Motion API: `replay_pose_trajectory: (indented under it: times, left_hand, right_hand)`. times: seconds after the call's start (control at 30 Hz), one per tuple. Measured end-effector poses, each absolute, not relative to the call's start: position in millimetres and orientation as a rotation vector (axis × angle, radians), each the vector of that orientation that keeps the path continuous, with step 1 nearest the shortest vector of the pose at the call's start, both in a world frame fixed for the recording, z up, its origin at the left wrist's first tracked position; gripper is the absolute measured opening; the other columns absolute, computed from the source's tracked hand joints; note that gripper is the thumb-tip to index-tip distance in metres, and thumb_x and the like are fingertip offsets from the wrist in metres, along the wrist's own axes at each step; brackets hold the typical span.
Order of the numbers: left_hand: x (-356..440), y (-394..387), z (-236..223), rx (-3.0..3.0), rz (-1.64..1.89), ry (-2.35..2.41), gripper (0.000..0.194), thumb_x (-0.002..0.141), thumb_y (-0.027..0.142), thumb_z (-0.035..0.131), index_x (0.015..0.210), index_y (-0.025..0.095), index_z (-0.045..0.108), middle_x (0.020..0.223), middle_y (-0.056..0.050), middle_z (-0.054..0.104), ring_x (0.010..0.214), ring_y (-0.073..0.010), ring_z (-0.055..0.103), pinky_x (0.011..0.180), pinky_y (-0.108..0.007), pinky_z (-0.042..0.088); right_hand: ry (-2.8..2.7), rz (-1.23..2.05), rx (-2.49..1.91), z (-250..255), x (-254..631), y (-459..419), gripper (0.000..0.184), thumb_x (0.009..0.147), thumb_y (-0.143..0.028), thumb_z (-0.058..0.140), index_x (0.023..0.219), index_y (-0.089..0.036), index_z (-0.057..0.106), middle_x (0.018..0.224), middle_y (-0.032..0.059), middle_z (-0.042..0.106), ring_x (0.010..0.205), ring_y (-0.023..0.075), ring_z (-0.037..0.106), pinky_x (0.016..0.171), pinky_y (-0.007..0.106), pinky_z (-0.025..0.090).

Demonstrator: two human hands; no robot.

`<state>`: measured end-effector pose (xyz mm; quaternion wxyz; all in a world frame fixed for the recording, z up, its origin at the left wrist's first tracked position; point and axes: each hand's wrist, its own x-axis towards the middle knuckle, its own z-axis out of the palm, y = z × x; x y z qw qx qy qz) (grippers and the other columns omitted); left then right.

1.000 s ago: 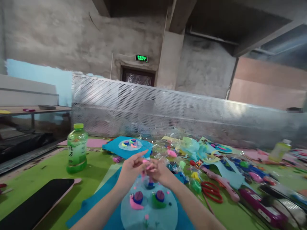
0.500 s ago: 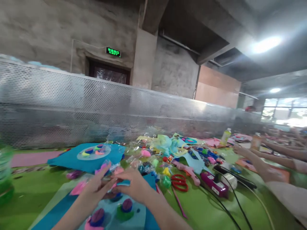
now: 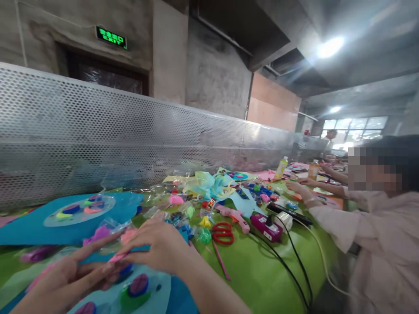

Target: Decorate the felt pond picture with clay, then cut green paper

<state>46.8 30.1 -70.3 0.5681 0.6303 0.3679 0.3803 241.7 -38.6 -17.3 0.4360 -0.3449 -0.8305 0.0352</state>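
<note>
My left hand [image 3: 73,272] and my right hand [image 3: 160,242] meet over a light-blue paper sheet [image 3: 157,292]. Between their fingertips is a small piece of pink modelling clay [image 3: 117,257], partly hidden by the fingers. On the sheet under my hands sits a round shape of purple and blue clay [image 3: 139,285] with a green clay curve [image 3: 131,301] around its lower side. Another purple clay round [image 3: 85,308] shows at the bottom edge. Just beyond my fingers lie bagged purple clay [image 3: 100,234] and peach-pink clay [image 3: 128,235].
A blue sheet [image 3: 29,224] with a clay-decorated oval lies at left. Red scissors [image 3: 223,233], a pink glue gun [image 3: 234,216], a purple power strip [image 3: 266,226] and cables are at right. Crumpled paper [image 3: 209,185] lies farther back, before a perforated metal panel [image 3: 137,131]. A co-worker [image 3: 376,244] sits at right.
The view has swung to the right, bringing the co-worker's upper body into sight. My hands stay together at the pink clay and appear lower and farther left.
</note>
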Motion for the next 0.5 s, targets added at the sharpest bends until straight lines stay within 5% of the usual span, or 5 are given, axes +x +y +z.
replay_pose_trajectory:
  times: [0.2, 0.37, 0.5]
  left_hand:
    - [53, 12, -46, 1.266, 1.039, 0.945, 0.05, 0.053, 0.054, 0.07, 0.098, 0.035, 0.057, 0.101, 0.006, 0.068, 0.088, -0.0262, 0.064, 0.065, -0.032, 0.057]
    - [66, -17, -29, 1.156, 0.955, 0.838, 0.056, 0.054, 0.048, 0.074, 0.1, 0.019, 0.059, 0.088, -0.005, 0.07, 0.079, -0.0226, 0.065, 0.07, -0.032, 0.055]
    - [69, -27, -29, 1.32, 0.905, 0.771, 0.065, 0.061, 0.031, 0.074, 0.12, 0.02, 0.048, 0.078, -0.005, 0.071, 0.07, -0.0218, 0.066, 0.068, -0.034, 0.054]
  right_hand:
    - [-1.697, 0.31, -0.939, -11, 254, -39, 0.016, 0.075, -0.03, 0.062, 0.086, -0.021, 0.071, 0.078, 0.0021, 0.071, 0.074, 0.0137, 0.063, 0.069, 0.023, 0.047]
    - [-1.81, 0.531, -0.892, -20, 235, -43, 0.04, 0.069, -0.027, 0.068, 0.108, -0.023, 0.063, 0.102, 0.0039, 0.068, 0.092, 0.0178, 0.061, 0.077, 0.027, 0.047]
    - [-1.869, 0.564, -0.933, -27, 226, -46, 0.025, 0.071, -0.024, 0.066, 0.096, -0.026, 0.069, 0.092, 0.0027, 0.07, 0.089, 0.0205, 0.06, 0.077, 0.032, 0.046]
